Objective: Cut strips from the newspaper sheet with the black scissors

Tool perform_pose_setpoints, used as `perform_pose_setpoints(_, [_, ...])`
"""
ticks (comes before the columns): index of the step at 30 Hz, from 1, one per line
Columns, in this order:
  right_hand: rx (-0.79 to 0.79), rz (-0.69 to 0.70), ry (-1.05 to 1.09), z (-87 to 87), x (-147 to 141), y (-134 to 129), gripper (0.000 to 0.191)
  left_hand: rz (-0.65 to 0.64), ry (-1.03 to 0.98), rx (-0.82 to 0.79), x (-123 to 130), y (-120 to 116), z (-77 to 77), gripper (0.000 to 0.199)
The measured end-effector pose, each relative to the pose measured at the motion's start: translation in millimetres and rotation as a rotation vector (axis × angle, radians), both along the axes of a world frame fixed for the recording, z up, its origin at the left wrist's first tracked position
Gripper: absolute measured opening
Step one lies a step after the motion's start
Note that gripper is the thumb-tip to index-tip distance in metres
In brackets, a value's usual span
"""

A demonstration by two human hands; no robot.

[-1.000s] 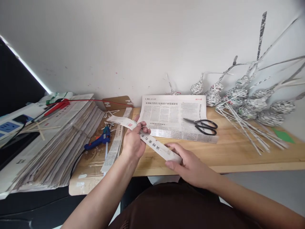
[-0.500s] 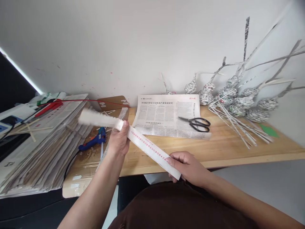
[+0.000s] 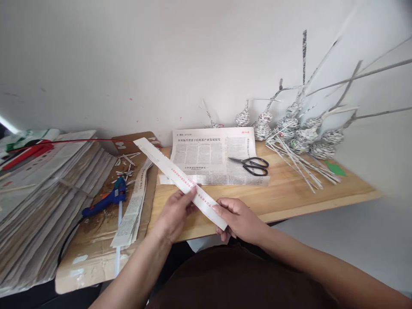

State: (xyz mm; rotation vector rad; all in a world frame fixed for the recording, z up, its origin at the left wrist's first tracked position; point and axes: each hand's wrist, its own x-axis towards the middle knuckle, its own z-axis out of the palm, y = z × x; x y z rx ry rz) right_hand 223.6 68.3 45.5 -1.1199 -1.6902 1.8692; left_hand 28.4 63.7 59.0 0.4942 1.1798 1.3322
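Observation:
A long white paper strip (image 3: 164, 162) with red print runs diagonally above the front of the wooden table (image 3: 283, 197). My right hand (image 3: 240, 219) pinches its lower right end, thumb on top. My left hand (image 3: 177, 212) grips the strip near its middle, thumb on the printed face and fingers beneath. Beyond the strip, a newspaper sheet (image 3: 201, 150) lies flat on the table, its near edge partly covered by the strip. Black-handled scissors (image 3: 257, 166) rest on the right part of that sheet, blades pointing left.
Woven paper gourd shapes (image 3: 301, 139) with long stems stand at the back right, beside loose paper rods (image 3: 298, 165) and a green piece (image 3: 335, 168). Leftward are a blue glue gun (image 3: 107, 199), cut paper strips (image 3: 131, 214) on cardboard (image 3: 86, 253) and a tall newspaper stack (image 3: 61, 193).
My left hand has slid down the strip toward my right hand. The strip's far end, bent and blurred before, now lies straight. The view has shifted, showing more cardboard and paper strips.

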Motion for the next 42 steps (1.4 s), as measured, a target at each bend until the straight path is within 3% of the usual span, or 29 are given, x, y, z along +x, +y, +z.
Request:
perform_pose_setpoints(3, [0.079,0.032,-0.081,1.9,2.1,2.8,0.036,-0.165,0.052,-0.004,9.2,-10.1,-4.6,0.028])
perform_pose_setpoints(7, [0.307,0.061,-0.27,17.2,22.8,15.0,0.03,-0.087,0.04,0.015,0.0,-0.3,1.6,0.021])
perform_pose_setpoints(11, [0.724,-0.174,-0.556,37.5,66.7,59.6,0.024,0.021,-0.008,-0.021,-7.6,7.0,11.5,0.012])
perform_pose_setpoints(13, [0.847,-0.244,-0.717,41.3,88.5,89.4,0.028,0.027,-0.026,-0.043,-6.4,6.6,12.5,0.013])
perform_pose_setpoints(16, [0.904,-0.198,-0.913,36.9,109.4,127.0,0.024,0.019,-0.058,-0.075,-0.3,4.9,9.2,0.01])
perform_pose_setpoints(19, [0.939,-0.101,-1.016,29.0,114.6,147.3,0.02,0.019,-0.095,-0.095,5.5,3.4,6.1,0.009])
perform_pose_setpoints(24, [1.052,-0.082,-1.035,37.6,110.0,151.4,0.02,-0.025,-0.159,-0.104,8.1,0.0,8.6,0.012])
perform_pose_setpoints(29, [1.168,-0.328,-0.935,70.1,110.6,112.6,0.031,-0.071,-0.19,-0.137,8.7,-2.0,9.2,0.01])
perform_pose_setpoints(30, [1.14,-0.364,-0.88,73.9,110.5,98.8,0.028,-0.073,-0.194,-0.143,9.3,-1.9,8.5,0.011])
perform_pose_setpoints(31, [1.006,-0.402,-0.713,75.5,109.9,83.5,0.021,-0.076,-0.199,-0.147,10.0,-1.7,7.6,0.012])
perform_pose_setpoints(33, [0.669,-0.233,-0.425,71.6,106.6,50.8,0.021,-0.08,-0.208,-0.15,11.6,-0.9,5.8,0.012])
perform_pose_setpoints(37, [0.147,0.008,-0.249,46.6,92.0,-6.3,0.028,-0.08,-0.223,-0.138,14.4,0.9,3.0,0.012])
perform_pose_setpoints(40, [-0.104,0.083,-0.108,31.4,79.6,-29.5,0.036,-0.076,-0.226,-0.121,15.8,2.6,3.6,0.013])
perform_pose_setpoints(42, [-0.191,0.128,-0.046,28.4,73.8,-35.4,0.047,-0.074,-0.227,-0.107,16.3,4.4,5.3,0.015])
